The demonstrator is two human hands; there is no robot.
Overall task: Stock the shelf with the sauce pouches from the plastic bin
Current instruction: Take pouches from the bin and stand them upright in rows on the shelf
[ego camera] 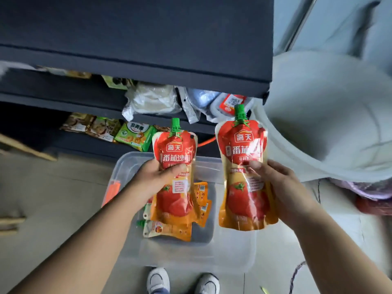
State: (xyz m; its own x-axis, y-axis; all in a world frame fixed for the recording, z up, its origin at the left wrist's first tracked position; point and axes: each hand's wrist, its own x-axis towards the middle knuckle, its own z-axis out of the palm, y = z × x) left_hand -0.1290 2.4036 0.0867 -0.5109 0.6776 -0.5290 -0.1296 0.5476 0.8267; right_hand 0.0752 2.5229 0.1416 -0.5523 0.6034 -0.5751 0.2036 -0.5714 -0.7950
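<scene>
The shelf (135,66) carried assorted packets, none plainly a red pouch; the plastic bin (127,164) below it held several spare pouches (167,230) — stocking looked barely begun. Your left hand (157,177) gripped one sauce pouch (176,145) and your right hand (275,181) a second pouch (241,198), fingers curled round each — both spout-up over the bin.

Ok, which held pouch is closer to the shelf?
The right pouch, in the right hand: its green cap overlaps the shelf goods, while the left pouch, in the left hand, hangs over the bin.
</scene>
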